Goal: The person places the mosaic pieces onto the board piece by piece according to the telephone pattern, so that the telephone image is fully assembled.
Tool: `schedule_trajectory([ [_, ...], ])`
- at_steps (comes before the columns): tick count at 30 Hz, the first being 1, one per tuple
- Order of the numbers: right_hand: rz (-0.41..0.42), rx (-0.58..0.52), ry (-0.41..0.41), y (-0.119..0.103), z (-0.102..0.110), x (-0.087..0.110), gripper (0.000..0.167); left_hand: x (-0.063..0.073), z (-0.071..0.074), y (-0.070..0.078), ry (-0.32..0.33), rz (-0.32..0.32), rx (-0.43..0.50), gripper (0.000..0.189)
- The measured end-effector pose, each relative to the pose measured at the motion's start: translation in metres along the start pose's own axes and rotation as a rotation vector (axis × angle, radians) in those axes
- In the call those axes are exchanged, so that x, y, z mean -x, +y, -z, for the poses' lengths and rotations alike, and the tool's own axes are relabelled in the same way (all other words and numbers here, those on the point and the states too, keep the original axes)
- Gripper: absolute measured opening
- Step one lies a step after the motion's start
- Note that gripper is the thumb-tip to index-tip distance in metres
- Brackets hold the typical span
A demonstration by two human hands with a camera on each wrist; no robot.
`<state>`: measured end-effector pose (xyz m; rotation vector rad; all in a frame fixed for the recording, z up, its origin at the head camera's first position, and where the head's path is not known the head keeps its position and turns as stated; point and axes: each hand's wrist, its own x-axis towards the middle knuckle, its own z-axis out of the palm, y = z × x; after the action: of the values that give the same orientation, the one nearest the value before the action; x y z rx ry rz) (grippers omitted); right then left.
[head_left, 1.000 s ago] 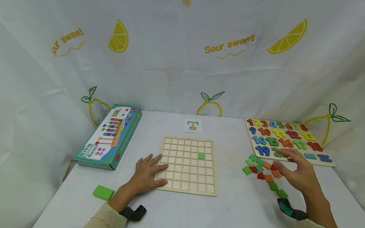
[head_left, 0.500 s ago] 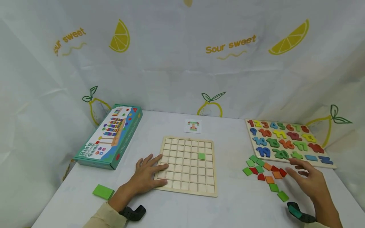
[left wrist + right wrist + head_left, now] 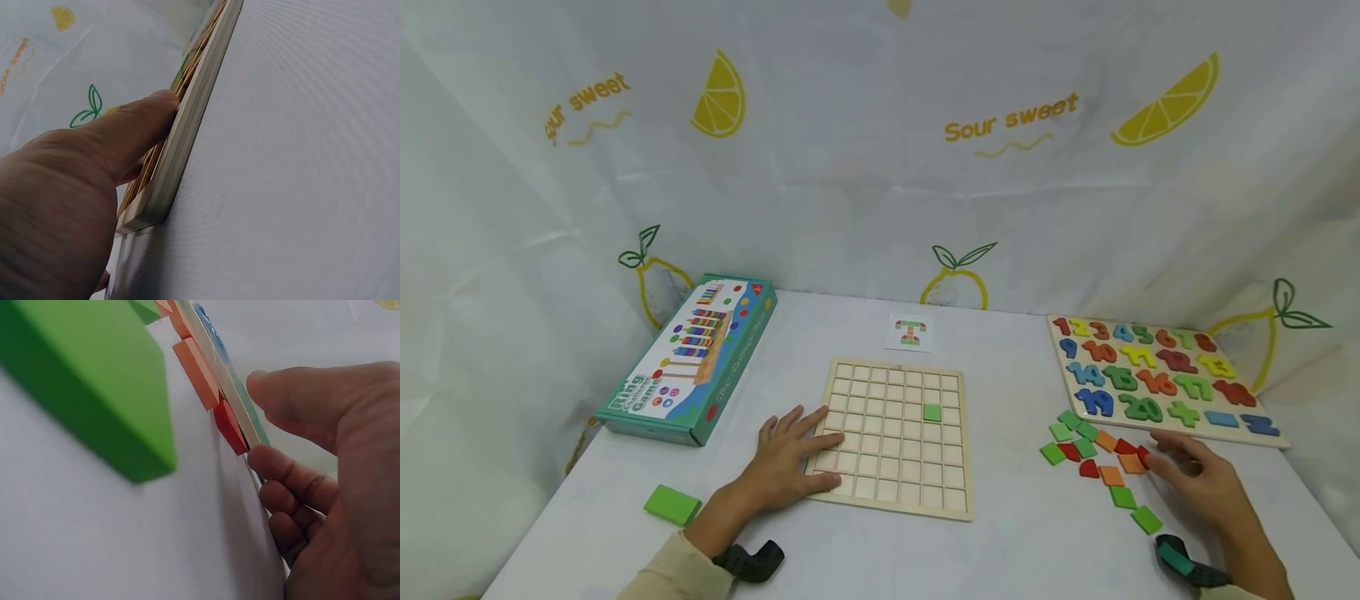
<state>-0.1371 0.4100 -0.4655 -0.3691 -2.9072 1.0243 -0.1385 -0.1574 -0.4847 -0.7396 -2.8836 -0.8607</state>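
The left hand rests spread on the left edge of a wooden grid board. In the left wrist view its thumb lies along the board's rim. One green square tile sits in a cell at the board's upper right. Over at the right, the right hand hovers low beside a group of loose tiles, with thumb and index finger apart and nothing between them. A red quarter-round tile lies right at its index fingertip. An orange tile and a large-looking green tile show nearer that camera.
Several green, orange and red tiles, among them a green one, lie between the hands. Behind them is a number puzzle board. A pattern card lies beyond the grid. At left are a game box and a green block.
The right hand has moved back and right from above the tiles and number puzzle, then lowered beside the red tile at the group's right end. The left hand stays on the grid board.
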Motion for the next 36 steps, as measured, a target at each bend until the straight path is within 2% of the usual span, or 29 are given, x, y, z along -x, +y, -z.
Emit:
schedule_trajectory([
  [7,0.065,0.069,-0.038,0.0038,-0.0017,0.0014,0.056,0.0001,0.001,0.0014,-0.018,0.012,-0.003,0.064],
  [17,0.096,0.104,-0.012,0.0023,-0.0059,0.0013,0.031,0.0004,0.0005,0.0002,-0.017,0.025,-0.013,0.064],
  [20,0.114,0.092,0.009,0.0023,-0.0056,0.0008,0.034,0.0002,-0.0005,-0.0006,-0.008,0.02,-0.019,0.064],
  [24,0.092,0.089,0.038,0.0013,-0.0064,0.0011,0.033,0.0002,-0.0011,-0.0004,-0.009,0.027,-0.018,0.064],
  [29,0.05,0.107,0.018,-0.0004,-0.0062,0.0009,0.036,0.0,-0.0012,0.0,-0.01,0.027,-0.029,0.063],
  [33,0.061,0.105,0.021,-0.0006,-0.0067,0.0009,0.03,0.0001,-0.0012,-0.0003,-0.006,0.016,-0.033,0.063],
  [36,0.068,0.101,0.038,-0.0002,-0.0075,0.0015,0.033,0.0004,-0.0011,-0.0006,-0.006,0.016,-0.028,0.063],
])
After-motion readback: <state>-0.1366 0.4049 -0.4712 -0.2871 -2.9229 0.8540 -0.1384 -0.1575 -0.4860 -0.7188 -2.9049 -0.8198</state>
